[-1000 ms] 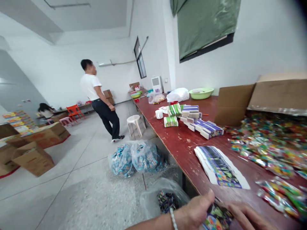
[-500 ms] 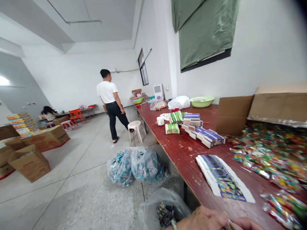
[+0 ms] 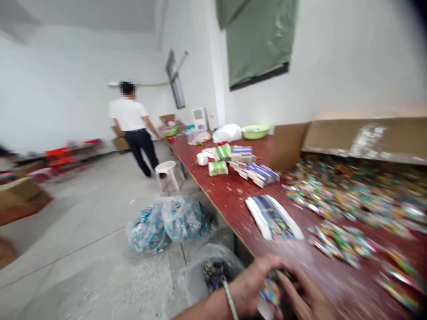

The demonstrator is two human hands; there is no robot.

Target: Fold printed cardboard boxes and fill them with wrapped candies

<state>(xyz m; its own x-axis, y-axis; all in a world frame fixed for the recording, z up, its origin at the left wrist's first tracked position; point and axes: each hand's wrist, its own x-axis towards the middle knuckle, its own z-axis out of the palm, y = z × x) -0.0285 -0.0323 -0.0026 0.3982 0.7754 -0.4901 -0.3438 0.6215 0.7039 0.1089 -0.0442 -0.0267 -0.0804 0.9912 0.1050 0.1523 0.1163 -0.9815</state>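
Low in the view, my left hand (image 3: pixel 248 282) wraps round a small colourful printed box (image 3: pixel 271 293) with a white flap. The fingers of my right hand (image 3: pixel 305 293) close on its other side, and motion blur hides the finer detail. Just beyond my hands, a stack of flat purple-and-white printed cartons (image 3: pixel 275 218) lies on the red table (image 3: pixel 227 209). To the right, shiny wrapped sweets (image 3: pixel 340 242) are scattered in a loose group. Below my left wrist, a clear plastic bag (image 3: pixel 191 280) holds dark small packets (image 3: pixel 215 273).
Folded purple boxes (image 3: pixel 258 173) and green boxes (image 3: pixel 218 168) sit farther along the table. A cardboard carton (image 3: pixel 290 144) spills a heap of sweets at right. Bags of blue packets (image 3: pixel 150 229) and a white stool (image 3: pixel 167 168) stand on the floor. A person (image 3: pixel 130 113) stands beyond.
The view has swung right and the scene shifts left. My hands have come further into view, showing the printed box between them. The person at the back has turned and stepped.
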